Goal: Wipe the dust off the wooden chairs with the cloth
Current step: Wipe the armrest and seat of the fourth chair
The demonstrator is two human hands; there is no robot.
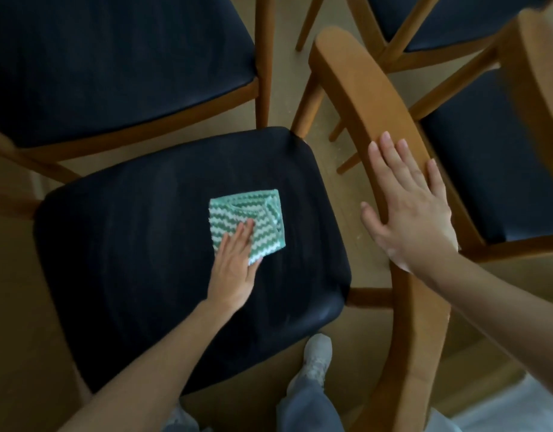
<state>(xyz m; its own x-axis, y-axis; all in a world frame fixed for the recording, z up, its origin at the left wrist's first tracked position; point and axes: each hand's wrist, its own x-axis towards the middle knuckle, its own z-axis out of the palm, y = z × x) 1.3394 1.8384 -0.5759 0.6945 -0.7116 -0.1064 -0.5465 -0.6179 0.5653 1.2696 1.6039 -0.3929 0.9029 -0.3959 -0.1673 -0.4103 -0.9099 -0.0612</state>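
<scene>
A folded green-and-white zigzag cloth (253, 219) lies on the black padded seat (138, 244) of the nearest wooden chair. My left hand (234, 266) lies flat on the cloth's near left corner, fingers straight, pressing it onto the seat. My right hand (412, 210) rests open on the chair's curved wooden backrest rail (356, 88), fingers spread along the top and the thumb on the rail's seat-facing side.
Another chair with a black seat (113, 57) stands beyond, at upper left. Two more wooden chairs (499, 145) crowd the right and upper right. The floor (281, 73) is tan. My foot in a light sock (315, 360) stands below the seat's near edge.
</scene>
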